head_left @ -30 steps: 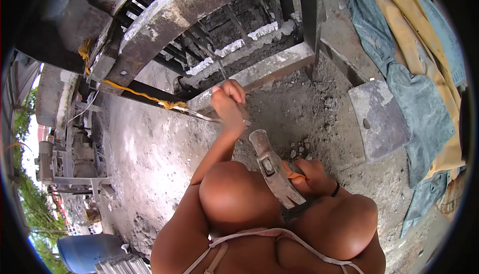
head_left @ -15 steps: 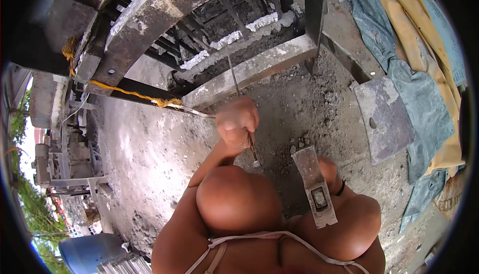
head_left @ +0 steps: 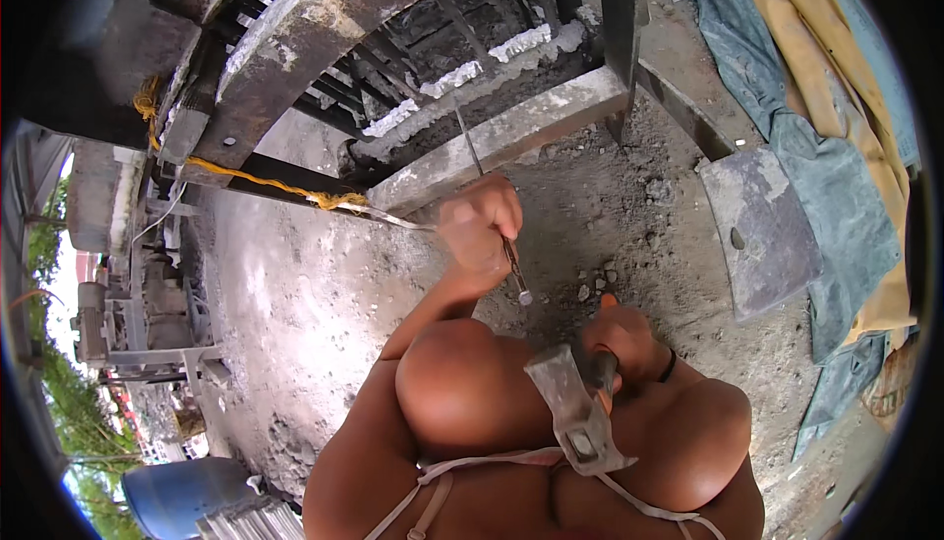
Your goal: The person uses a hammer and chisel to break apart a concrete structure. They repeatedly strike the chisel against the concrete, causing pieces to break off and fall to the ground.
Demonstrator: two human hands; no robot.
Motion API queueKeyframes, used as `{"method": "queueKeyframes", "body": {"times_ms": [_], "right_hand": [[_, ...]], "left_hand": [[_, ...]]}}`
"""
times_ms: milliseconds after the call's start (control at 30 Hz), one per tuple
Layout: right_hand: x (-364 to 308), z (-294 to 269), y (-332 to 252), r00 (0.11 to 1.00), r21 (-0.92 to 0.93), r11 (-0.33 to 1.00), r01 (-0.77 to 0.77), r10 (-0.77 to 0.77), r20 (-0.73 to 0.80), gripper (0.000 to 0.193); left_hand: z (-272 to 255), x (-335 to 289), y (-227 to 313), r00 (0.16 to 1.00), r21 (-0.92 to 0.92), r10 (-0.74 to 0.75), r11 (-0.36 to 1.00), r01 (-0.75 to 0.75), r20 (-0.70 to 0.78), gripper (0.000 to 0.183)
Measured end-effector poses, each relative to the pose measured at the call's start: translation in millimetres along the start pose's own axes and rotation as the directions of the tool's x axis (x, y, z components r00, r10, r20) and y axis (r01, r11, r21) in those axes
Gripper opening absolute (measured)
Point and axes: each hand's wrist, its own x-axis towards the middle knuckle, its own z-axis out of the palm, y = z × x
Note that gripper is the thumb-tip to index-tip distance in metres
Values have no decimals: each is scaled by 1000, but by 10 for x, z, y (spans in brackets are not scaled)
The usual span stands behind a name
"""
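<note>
My left hand (head_left: 480, 230) is closed around a long thin metal chisel (head_left: 469, 139). Its far end reaches up over the pale beam to the whitish crusted edge of the metal frame (head_left: 501, 125); whether the tip touches there I cannot tell. The chisel's blunt near end sticks out below my fist. Above my thighs, my right hand (head_left: 627, 335) grips a hammer by its handle. The worn grey hammer head (head_left: 575, 412) is raised, apart from the chisel, and hides part of my right thigh.
Yellow rope (head_left: 265, 183) runs along the frame toward my left hand. Small rubble (head_left: 595, 282) lies on the dusty ground. To the right are a flat metal plate (head_left: 762, 235) and blue-grey cloth (head_left: 836, 235); a blue barrel (head_left: 187, 496) stands at lower left.
The hammer has tilted, its head shifting left, and my right hand has moved slightly left and up. My left hand and the chisel sit slightly farther right, along with a small shift of the view.
</note>
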Motion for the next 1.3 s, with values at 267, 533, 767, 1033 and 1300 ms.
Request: {"method": "queueKeyframes", "body": {"times_ms": [267,533,767,1033,1300], "right_hand": [[-92,24,18,976,192,981,-22,63,-209,49],[-42,22,-77,994,-4,1000,-13,12,-111,48],[-14,79,-87,988,30,999,43,-38,-148,48],[-108,96,-33,985,49,998,-42,50,-165,50],[-73,73,12,989,39,999,11,-5,-150,52]], "left_hand": [[52,10,8,987,-117,-84,991,68,-140,65],[62,92,43,963,-196,-137,976,92,-231,60],[-20,208,279,986,-291,-20,956,-30,-166,58],[-18,201,149,974,-305,-125,950,63,-188,60],[-59,223,104,991,-288,41,955,-76,-123,61]]}}
